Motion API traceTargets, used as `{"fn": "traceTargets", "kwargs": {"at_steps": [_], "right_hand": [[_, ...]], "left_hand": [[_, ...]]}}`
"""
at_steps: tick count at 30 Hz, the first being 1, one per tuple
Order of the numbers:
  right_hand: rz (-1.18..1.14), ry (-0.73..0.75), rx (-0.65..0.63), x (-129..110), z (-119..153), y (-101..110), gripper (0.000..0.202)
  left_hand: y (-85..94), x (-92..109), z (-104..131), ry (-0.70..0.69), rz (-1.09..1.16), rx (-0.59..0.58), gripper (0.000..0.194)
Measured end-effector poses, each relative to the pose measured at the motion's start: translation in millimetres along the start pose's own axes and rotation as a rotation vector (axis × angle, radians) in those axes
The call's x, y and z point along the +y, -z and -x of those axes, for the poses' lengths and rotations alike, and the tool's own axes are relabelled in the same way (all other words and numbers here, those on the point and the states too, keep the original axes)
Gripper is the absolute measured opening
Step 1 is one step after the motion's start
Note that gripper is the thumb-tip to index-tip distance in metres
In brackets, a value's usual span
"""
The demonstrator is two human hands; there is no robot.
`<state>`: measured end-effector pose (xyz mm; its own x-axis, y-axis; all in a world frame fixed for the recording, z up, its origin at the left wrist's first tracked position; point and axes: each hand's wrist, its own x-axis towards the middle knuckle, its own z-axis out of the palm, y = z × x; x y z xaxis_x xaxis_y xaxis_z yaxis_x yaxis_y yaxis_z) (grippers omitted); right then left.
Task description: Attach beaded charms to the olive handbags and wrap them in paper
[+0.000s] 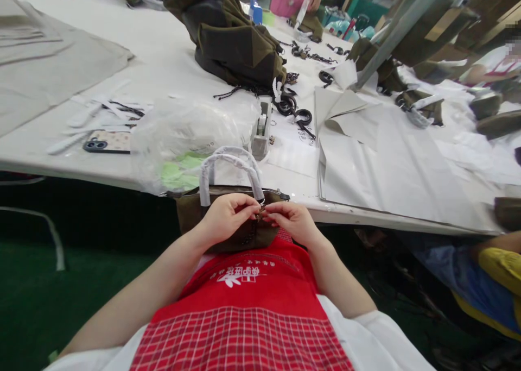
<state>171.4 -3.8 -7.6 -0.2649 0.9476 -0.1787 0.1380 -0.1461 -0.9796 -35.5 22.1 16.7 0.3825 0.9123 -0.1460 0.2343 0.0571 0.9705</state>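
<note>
An olive-brown handbag [189,213] rests against my lap at the table's edge, its two handles [204,183] wrapped in white. Beside the base of the right-hand handle, my left hand [230,214] pinches a small brass-coloured metal fitting [259,214]. From the other side, the fingertips of my right hand [293,219] close on the same fitting. My fingers partly cover it, so its exact shape is unclear. The bag's zipper [271,191] runs along its top edge, just behind my hands.
Beyond the bag lie a clear plastic bag [179,137] with green pieces, a grey tape dispenser [261,132] and a phone [106,142]. A large olive bag [240,45] stands farther back. Grey sheets [378,148] lie at right. Another person [494,67] sits at far right.
</note>
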Motion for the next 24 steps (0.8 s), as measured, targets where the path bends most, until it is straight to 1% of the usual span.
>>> {"fn": "traceTargets", "kwargs": {"at_steps": [2,5,7,8,11,13,15,19,24], "right_hand": [[0.086,0.046,0.049,3,-2,1,0.019],[0.262,0.216,0.155,3,-5,4,0.015],[0.319,0.303,0.182,1,-6,4,0.013],[0.321,0.314,0.176,0,-7,4,0.013],[0.262,0.246,0.130,0,-6,-1,0.016],[0.215,0.203,0.119,1,-5,-5,0.027],[0.207,0.197,0.112,1,-3,-7,0.034],[0.250,0.206,0.104,0,-2,-9,0.028],[0.296,0.199,0.106,-3,-3,-9,0.025]], "left_hand": [[0.0,-2,-1,-0.018,-0.071,-0.002,0.020],[-0.6,-5,-1,-0.030,-0.137,0.006,0.021],[-1.0,-6,-1,-0.051,-0.167,0.003,0.021],[-1.3,-7,-1,-0.063,-0.179,0.001,0.021],[-1.9,-6,-2,-0.090,-0.223,-0.012,0.021],[-2.2,-6,-3,-0.111,-0.278,-0.023,0.020],[-2.3,-5,-3,-0.145,-0.346,-0.036,0.020],[-2.2,-7,-2,-0.211,-0.418,-0.070,0.021],[-3.2,-7,-2,-0.195,-0.415,-0.078,0.021]]}}
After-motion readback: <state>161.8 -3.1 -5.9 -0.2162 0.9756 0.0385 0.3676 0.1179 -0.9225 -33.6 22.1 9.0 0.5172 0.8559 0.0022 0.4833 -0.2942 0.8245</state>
